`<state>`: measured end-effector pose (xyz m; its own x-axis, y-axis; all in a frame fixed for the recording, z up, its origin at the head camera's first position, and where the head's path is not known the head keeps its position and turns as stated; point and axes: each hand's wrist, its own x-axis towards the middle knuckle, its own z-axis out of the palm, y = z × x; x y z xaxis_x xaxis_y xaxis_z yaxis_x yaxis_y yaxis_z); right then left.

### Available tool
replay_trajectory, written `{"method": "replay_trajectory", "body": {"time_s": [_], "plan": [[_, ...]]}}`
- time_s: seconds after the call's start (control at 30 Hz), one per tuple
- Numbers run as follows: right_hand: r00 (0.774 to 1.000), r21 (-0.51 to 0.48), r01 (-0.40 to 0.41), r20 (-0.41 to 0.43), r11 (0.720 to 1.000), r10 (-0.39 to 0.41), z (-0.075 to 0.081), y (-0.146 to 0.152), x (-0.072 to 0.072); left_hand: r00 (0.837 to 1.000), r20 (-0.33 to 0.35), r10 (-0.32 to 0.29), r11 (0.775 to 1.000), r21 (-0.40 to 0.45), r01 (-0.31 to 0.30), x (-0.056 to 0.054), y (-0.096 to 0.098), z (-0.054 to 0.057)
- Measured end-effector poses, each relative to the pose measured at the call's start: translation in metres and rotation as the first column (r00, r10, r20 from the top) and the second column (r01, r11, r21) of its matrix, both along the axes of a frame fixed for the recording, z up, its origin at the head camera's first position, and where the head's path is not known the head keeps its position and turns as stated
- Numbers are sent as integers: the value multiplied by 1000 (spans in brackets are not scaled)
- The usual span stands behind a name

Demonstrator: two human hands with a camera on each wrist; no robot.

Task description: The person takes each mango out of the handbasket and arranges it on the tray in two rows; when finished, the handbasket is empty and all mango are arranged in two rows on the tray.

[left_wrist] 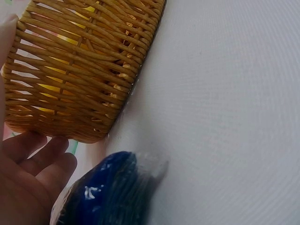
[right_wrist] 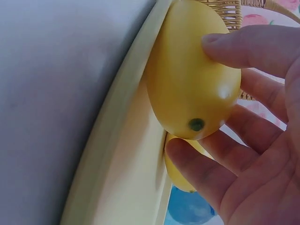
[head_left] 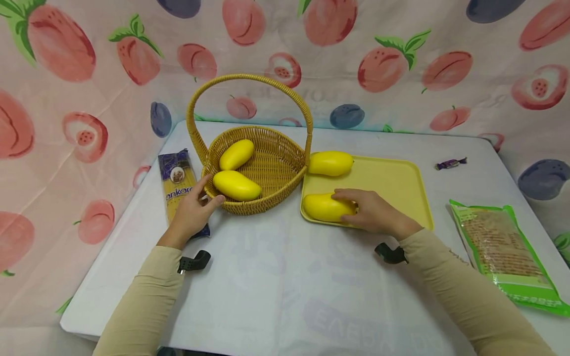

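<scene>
At the left side of the woven basket (head_left: pixel 280 143), my left hand (head_left: pixel 191 212) holds the rim, thumb near the front and fingers against the outer wall. In the left wrist view the fingertips (left_wrist: pixel 58 145) touch the wicker. Two yellow mangoes lie in the basket: one mango (head_left: pixel 237 155) behind and another mango (head_left: pixel 237 186) at the front. My right hand (head_left: pixel 374 210) grips a third mango (right_wrist: pixel 192 70) on the yellow tray (head_left: pixel 392 183), thumb on one side and fingers on the other. A further mango (head_left: pixel 331 163) lies at the tray's back left corner.
A pasta packet (head_left: pixel 178 180) lies left of the basket, partly behind my left hand. At the back right is a small purple-wrapped candy (head_left: pixel 451 163). A green-edged food bag (head_left: pixel 503 247) lies at the right. The basket's tall handle (head_left: pixel 249 76) arches above it.
</scene>
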<state>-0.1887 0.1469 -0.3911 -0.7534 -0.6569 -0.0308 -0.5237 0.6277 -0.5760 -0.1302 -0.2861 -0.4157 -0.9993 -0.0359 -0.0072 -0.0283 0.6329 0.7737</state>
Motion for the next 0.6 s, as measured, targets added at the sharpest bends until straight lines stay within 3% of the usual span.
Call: {"method": "replay_trajectory", "body": {"time_s": [0.6], "plan": [[1000,-10,12,8,1000,-12,-4,2,2,1000,-3,4,1000,-5,-4,0,1,0]]}}
